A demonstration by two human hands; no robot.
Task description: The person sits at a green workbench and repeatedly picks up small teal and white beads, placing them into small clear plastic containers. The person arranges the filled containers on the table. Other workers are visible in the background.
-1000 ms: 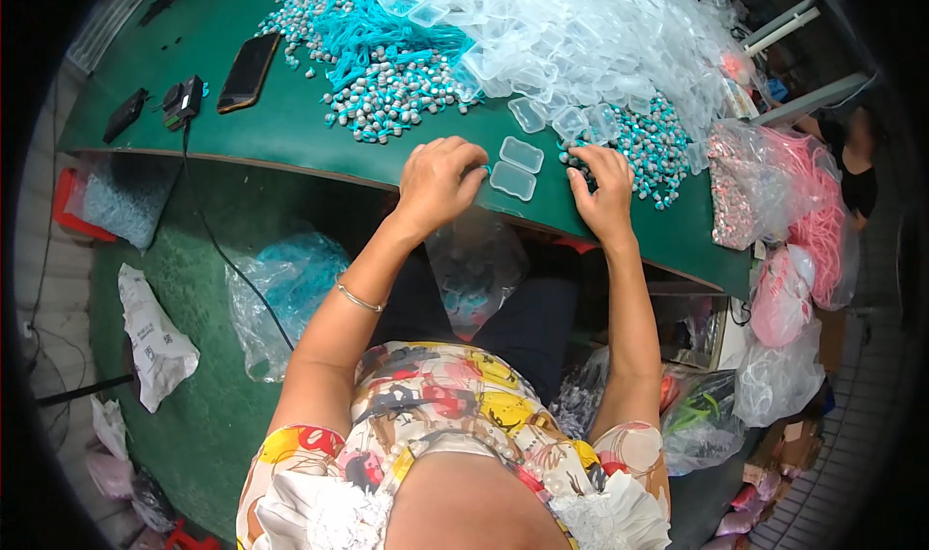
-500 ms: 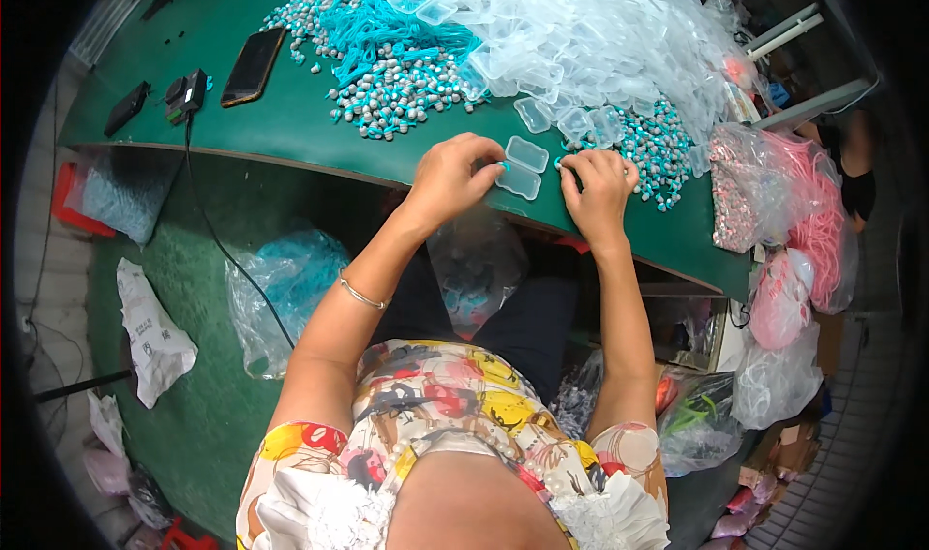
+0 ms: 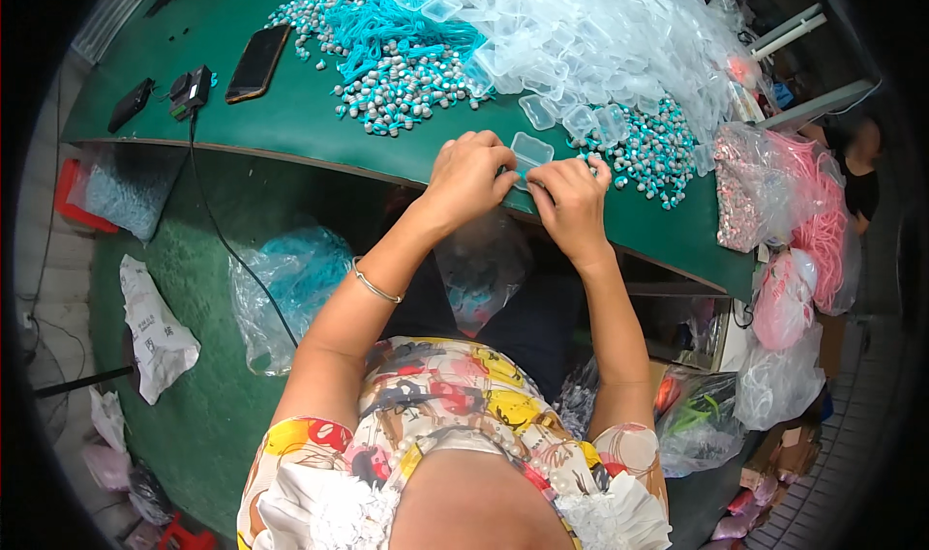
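An open clear plastic case [image 3: 532, 148] lies on the green table near its front edge. My left hand [image 3: 469, 175] is at the case's near half, thumb and fingers pinched together. From the other side my right hand [image 3: 571, 194] meets it, its fingers also closed in a pinch. A small teal bit [image 3: 523, 175] shows between the fingertips; the rest is covered by the hands. Just right of my right hand is a pile of small grey-and-teal plugs [image 3: 658, 153]. Several more clear cases [image 3: 581, 119] lie beyond my hands.
A large heap of clear cases [image 3: 590, 37] fills the back of the table [image 3: 281, 129]. Left of it are teal cords [image 3: 387, 28] and more grey-and-teal plugs [image 3: 406, 95]. A phone [image 3: 257, 62] and a small cabled device [image 3: 190, 93] lie left; bagged pink cords [image 3: 818, 221] hang right.
My right hand has moved left to the case, and my left hand has shifted slightly right. Their fingertips now nearly meet over the near half, which was visible before.
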